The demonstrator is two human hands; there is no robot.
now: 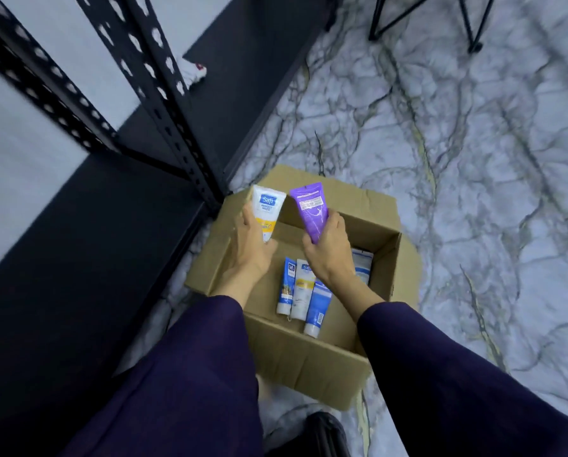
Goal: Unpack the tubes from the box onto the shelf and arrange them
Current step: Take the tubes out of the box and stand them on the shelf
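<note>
Hands hover mid-frame above the open box (325, 367): left hand (251, 249) grips a white tube (267, 211), right hand (328, 249) grips a purple tube (310, 206); more tubes (300, 291) lie inside

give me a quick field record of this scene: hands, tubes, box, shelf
left hand: left hand grips a white plastic tube with a blue and yellow label, held above the box
right hand: right hand grips a purple plastic tube, held above the box
box: open brown cardboard box on the marbled floor
left in box: at least four blue and white tubes lying flat on the bottom
shelf: black metal shelving unit to the left of the box; no tubes visible on it
</note>
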